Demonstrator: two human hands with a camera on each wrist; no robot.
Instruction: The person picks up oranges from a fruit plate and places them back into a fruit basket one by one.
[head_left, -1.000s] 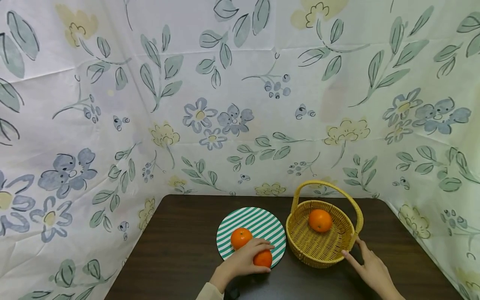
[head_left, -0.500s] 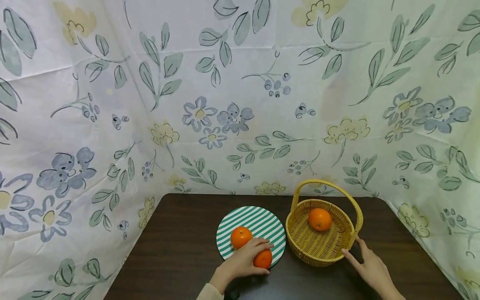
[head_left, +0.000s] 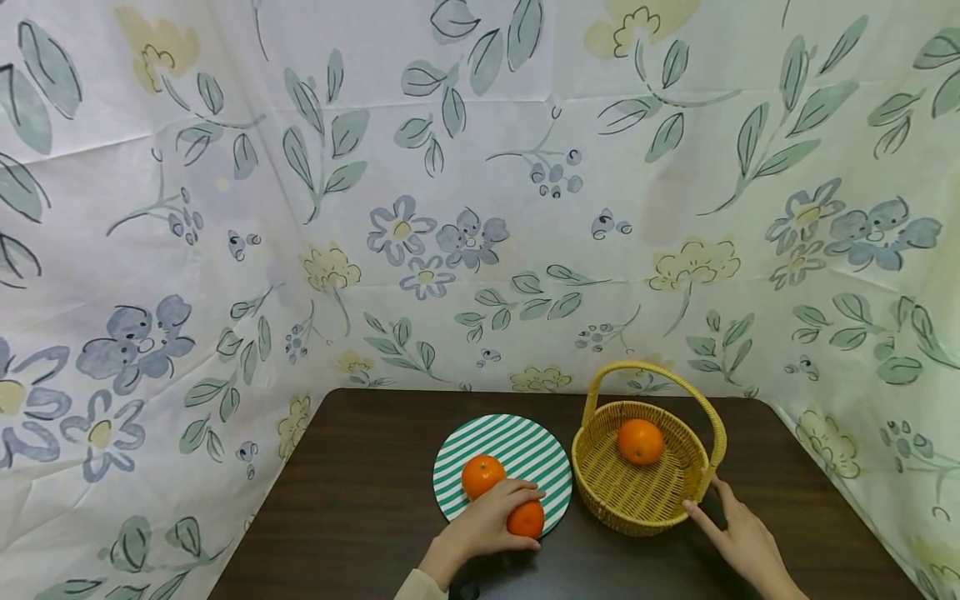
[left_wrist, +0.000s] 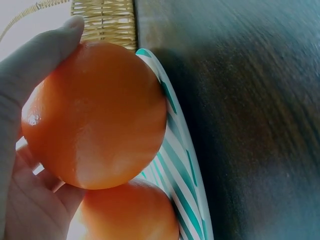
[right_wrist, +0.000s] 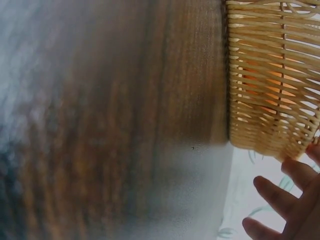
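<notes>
My left hand (head_left: pixel 491 521) grips an orange (head_left: pixel 527 518) at the near right part of a round plate (head_left: pixel 525 442) with green and white stripes. In the left wrist view, thumb and fingers curve round this orange (left_wrist: pixel 100 115), which sits close to the plate's rim. A second orange (head_left: pixel 482 477) with a small green stem spot lies beside it on the plate. My right hand (head_left: pixel 742 537) touches the right side of a yellow wicker basket (head_left: pixel 626 508) below its handle, with fingers spread and fairly straight. One more orange (head_left: pixel 641 442) rests inside the basket.
The dark wooden table (head_left: pixel 360 483) carries the plate and, just right of it, the basket. The basket's tall arched handle (head_left: pixel 660 371) rises over its opening. Floral fabric (head_left: pixel 450 333) hangs behind the table and along both sides.
</notes>
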